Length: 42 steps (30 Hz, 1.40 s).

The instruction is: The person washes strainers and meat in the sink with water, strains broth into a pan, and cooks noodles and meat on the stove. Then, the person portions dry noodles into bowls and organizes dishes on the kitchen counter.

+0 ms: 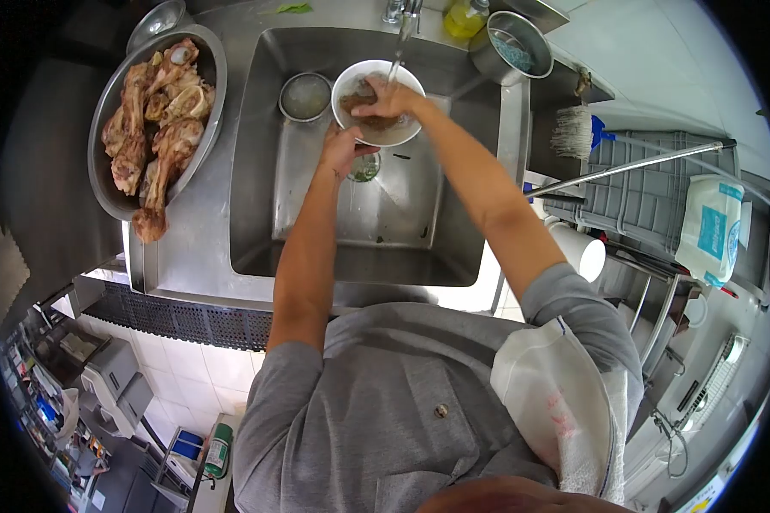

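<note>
A white bowl [340, 84] is held under the running tap [408, 24] in the upper part of the sink. My left hand [343, 149] grips its near left rim, fingers underneath and partly hidden. Inside the bowl is my right hand [390, 97], thumb and fingers spread against a brown, wet mass [376, 121] in cloudy water. What the brown mass is cannot be made out. Water falls from the tap beside the right hand. Just left of the bowl, a small round metal dish [305, 97] with a pale content sits in the sink.
The steel sink [359, 265] has green scraps over its drain [364, 168]. On the left counter stands an oval metal basin [217, 103] of meaty bones. A steel pot [493, 73], a yellow liquid bottle [464, 19] and a white-bristled brush [571, 134] are to the right.
</note>
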Available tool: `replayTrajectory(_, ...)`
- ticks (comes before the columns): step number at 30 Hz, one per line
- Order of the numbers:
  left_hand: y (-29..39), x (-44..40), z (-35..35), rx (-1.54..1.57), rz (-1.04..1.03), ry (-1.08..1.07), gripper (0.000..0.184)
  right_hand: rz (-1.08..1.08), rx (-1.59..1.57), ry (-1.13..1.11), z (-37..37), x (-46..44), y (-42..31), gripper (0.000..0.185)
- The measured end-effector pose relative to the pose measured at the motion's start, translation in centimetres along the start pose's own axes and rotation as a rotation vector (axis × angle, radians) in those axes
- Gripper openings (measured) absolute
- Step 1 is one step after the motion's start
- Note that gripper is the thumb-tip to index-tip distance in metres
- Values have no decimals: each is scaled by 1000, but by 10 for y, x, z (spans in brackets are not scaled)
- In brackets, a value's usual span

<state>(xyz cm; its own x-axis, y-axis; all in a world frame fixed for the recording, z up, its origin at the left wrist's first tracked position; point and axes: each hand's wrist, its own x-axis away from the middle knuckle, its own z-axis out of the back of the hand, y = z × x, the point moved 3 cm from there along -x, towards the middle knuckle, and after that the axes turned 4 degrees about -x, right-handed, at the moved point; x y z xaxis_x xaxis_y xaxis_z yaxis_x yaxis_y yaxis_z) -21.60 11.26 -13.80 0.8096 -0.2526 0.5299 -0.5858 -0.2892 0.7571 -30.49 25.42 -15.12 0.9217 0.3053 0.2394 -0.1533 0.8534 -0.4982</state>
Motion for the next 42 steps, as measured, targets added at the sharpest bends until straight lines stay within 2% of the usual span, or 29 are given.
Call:
replayTrajectory(1, 3, 2, -5, -3, -2, -2, 50, -149, -13, -99, -5, 2, -1, 101)
replayTrajectory(2, 6, 6, -8, 4, -5, 22, 51, -149, -14, -98, -3, 2, -2, 101)
replayTrajectory(4, 6, 8, -8, 6, -4, 46, 52, -101, -262, -217, -6, 4, -6, 90)
replayTrajectory(5, 0, 2, -4, -7, 3, -7, 55, -99, -266, -213, 3, 5, -9, 90)
replayTrajectory(7, -7, -4, 5, -21, 5, -59, 59, 155, -222, -245, 31, 10, -23, 71)
replayTrajectory(8, -10, -4, 9, 9, 5, -48, 59, 155, -220, -245, 39, 10, -21, 71)
replayTrajectory(11, -15, -5, 10, 17, -3, -70, 59, 88, -117, 49, 78, 8, -10, 43)
replayTrajectory(13, -15, -6, 9, -2, -6, -85, 59, -322, -325, 298, 104, 8, 6, 34)
replayTrajectory(15, -13, 4, 3, 50, 14, -54, 59, -563, -202, 698, 118, 2, 21, 33)
replayTrajectory(16, -12, 10, 2, 50, 20, -47, 59, -565, -205, 690, 118, -13, 31, 33)
replayTrajectory(18, -10, 17, 2, 51, 1, -22, 59, -477, -676, 279, 101, -61, 70, 26)
replayTrajectory(19, -11, 21, 2, 52, -5, -15, 59, -469, -678, 274, 113, -65, 70, 26)
replayTrajectory(21, -14, 30, 8, 47, 2, -10, 60, -410, -1188, 289, 136, -79, 68, 17)
replayTrajectory(22, -16, 34, 12, 46, 4, 5, 60, -409, -1195, 275, 135, -86, 71, 17)
replayTrajectory(24, -23, 38, 19, 51, 8, 20, 60, -347, -1591, 378, 133, -100, 74, 9)
replayTrajectory(25, -27, 41, 22, 52, 13, 26, 60, -353, -1593, 371, 121, -96, 79, 9)
replayTrajectory(27, -34, 40, 29, 74, 9, -9, 60, -91, -1545, 532, 126, -47, 37, 5)
replayTrajectory(29, -30, 50, 26, 57, -5, 2, 59, -33, -857, 512, 87, -30, 36, 9)
replayTrajectory(30, -25, 53, 25, 35, -13, 11, 58, -21, -414, 424, 72, -3, 6, 19)
replayTrajectory(31, -24, 55, 25, 36, -13, 15, 58, 101, -302, 177, 42, 10, -4, 33)
replayTrajectory(33, -24, 58, 22, 29, -50, 35, 55, 161, 66, 139, -17, 40, -32, 61)
replayTrajectory(34, -23, 64, 17, 26, -38, 36, 55, 153, 59, 134, -26, 53, -47, 61)
replayTrajectory(36, -9, 66, 9, -54, -36, 49, 52, -94, 76, 25, -31, 61, -61, 85)
replayTrajectory(37, -7, 67, 7, -60, -42, 49, 52, -90, 73, 32, -29, 61, -65, 85)
replayTrajectory(39, -5, 64, 9, -221, -104, 137, 49, -200, -331, 6, -31, 59, -65, 90)
replayTrajectory(40, -5, 63, 11, -227, -106, 138, 49, -198, -336, 8, -34, 59, -66, 90)
replayTrajectory(42, -7, 60, 14, -226, -56, 156, 47, -382, -234, -14, -35, 64, -72, 87)
